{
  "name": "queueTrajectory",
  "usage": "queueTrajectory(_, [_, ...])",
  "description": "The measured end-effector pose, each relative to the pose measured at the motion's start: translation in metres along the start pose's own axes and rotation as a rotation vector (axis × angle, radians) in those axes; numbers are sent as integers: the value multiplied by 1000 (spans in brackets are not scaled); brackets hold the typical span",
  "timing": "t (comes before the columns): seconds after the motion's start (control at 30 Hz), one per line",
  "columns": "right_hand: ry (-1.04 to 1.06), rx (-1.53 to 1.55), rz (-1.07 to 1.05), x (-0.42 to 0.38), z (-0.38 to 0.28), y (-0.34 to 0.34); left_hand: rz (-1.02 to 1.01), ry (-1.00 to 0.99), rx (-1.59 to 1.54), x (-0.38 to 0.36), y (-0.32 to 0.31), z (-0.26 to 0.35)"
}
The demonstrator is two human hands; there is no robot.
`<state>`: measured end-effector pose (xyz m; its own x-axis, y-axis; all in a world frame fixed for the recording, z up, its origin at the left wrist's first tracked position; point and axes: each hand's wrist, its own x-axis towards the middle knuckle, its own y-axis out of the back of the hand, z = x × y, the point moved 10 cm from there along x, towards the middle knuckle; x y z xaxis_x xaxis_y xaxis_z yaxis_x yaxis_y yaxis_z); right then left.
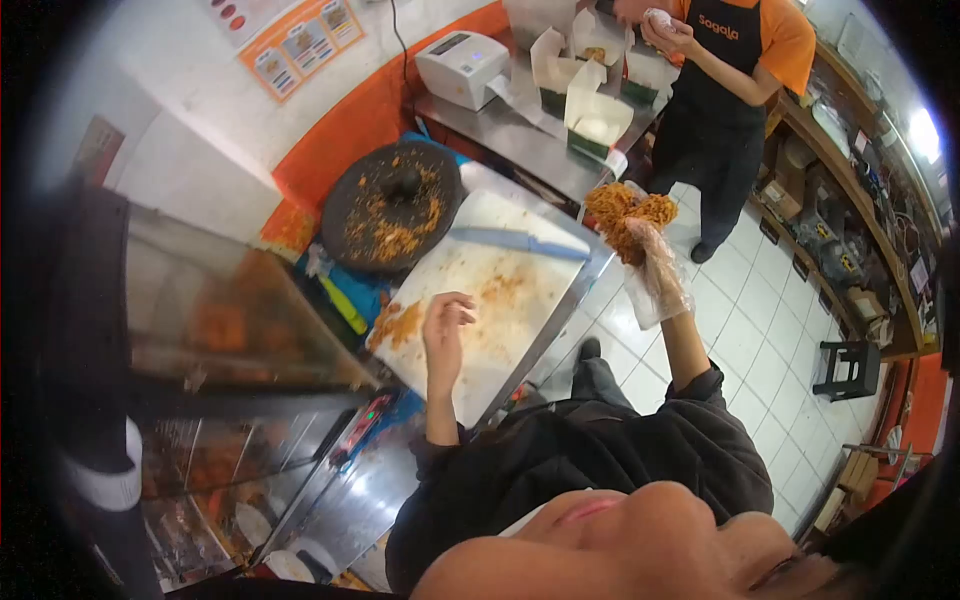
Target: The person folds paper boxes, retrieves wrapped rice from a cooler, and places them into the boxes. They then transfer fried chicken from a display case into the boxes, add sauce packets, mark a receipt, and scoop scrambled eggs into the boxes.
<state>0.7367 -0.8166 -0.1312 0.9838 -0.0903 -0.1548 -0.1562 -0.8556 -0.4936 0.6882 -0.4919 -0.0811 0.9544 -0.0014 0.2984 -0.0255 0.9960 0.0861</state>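
Note:
My left hand [443,335] is bare and hovers over the white cutting board [500,330]; its fingers are loosely bent and apart, holding nothing visible. Crumbs and brown stains mark the board, and a blue-grey knife [515,242] lies across its far end. Off the board's right side, my right hand [655,270], in a clear plastic glove, grips pieces of crispy fried chicken [625,215] above the tiled floor. Left of the knife sits a round dark stone mortar [390,205] with orange-brown crumbs and a pestle [402,184].
Open food boxes [598,115] and a white printer [463,68] stand on the metal counter [490,125]. A co-worker in a black apron [715,90] stands beyond, holding something pale. A glass display case [230,320] is at left; shelves [850,190] and a black stool [848,370] are at right.

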Motion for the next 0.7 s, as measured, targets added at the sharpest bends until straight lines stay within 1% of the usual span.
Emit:
queueTrajectory(0.03, [90, 27, 15, 24, -18, 10, -94, 83, 55, 12, -28, -15])
queueTrajectory(0.07, [179, 51, 22, 50, -38, 20, -208, 90, 55, 21, -56, -26])
queueTrajectory(0.1, [177, 34, 1, 93, -43, 36, -313, 100, 54, 29, -83, -40])
queueTrajectory(0.13, [161, -106, 4, 144, -41, 62, -285, 103, 45, 38, -96, -50])
queueTrajectory(0.17, [127, -243, 10, 178, -35, 81, -271, 124, 83, 39, -106, -60])
queueTrajectory(0.2, [126, -132, 16, 198, -45, 73, -255, 143, 125, 44, -117, -68])
queueTrajectory(0.23, [90, -136, -2, 229, -46, 84, -228, 173, 131, 46, -126, -73])
queueTrajectory(0.27, [45, -354, 67, 266, -41, 111, -78, 238, 44, 46, -119, -77])
queueTrajectory(0.3, [22, -567, 120, 290, -47, 109, 78, 273, -36, 52, -111, -80])
queueTrajectory(0.33, [48, -727, 190, 305, -61, 112, 193, 340, -82, 52, -109, -82])
queueTrajectory(0.37, [74, -894, 259, 313, -82, 106, 215, 352, -66, 56, -109, -83])
queueTrajectory(0.4, [351, -783, 192, 321, -102, 86, 250, 334, 45, 57, -107, -80])
queueTrajectory(0.43, [334, -790, 168, 334, -104, 82, 282, 321, 152, 59, -108, -77])
queueTrajectory(0.47, [139, -881, 118, 352, -93, 81, 351, 386, 145, 59, -109, -78])
queueTrajectory(0.5, [-52, -970, 71, 365, -82, 83, 371, 399, 140, 64, -117, -76])
queueTrajectory(0.53, [-7, -969, 70, 387, -68, 97, 424, 402, 92, 72, -120, -75])
queueTrajectory(0.57, [-5, -975, 54, 410, -45, 113, 475, 400, 47, 79, -124, -76])
queueTrajectory(0.6, [64, -970, 122, 431, -29, 136, 503, 403, 22, 80, -127, -85])
queueTrajectory(0.63, [124, -963, 190, 423, -47, 123, 517, 410, 26, 87, -134, -84])
queueTrajectory(0.67, [164, -1113, 219, 399, -63, 116, 508, 410, 33, 96, -142, -82])
queueTrajectory(0.7, [152, -1117, 206, 388, -59, 112, 499, 409, 40, 104, -149, -82])
